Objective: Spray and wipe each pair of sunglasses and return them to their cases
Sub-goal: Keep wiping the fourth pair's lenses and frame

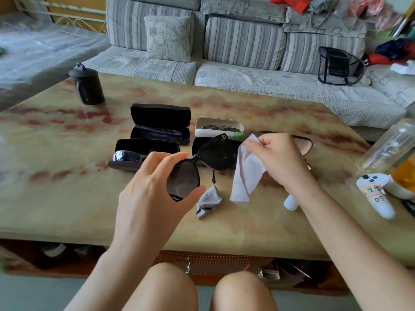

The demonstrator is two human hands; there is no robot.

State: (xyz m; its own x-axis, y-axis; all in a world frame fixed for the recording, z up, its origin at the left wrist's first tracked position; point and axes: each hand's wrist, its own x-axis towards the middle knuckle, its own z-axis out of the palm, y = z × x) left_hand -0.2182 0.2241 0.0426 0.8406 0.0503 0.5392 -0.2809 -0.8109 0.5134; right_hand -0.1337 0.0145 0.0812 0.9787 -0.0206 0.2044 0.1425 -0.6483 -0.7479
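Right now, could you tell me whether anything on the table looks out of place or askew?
A grey cloth lies crumpled on the table near the held sunglasses. A white cylinder by the right forearm seems to lie on its side. Nothing looks spilled.

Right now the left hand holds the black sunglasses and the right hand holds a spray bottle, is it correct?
Not quite: the head view shows the right hand pinching a pale cleaning cloth, not a spray bottle. The left hand does hold the black sunglasses.
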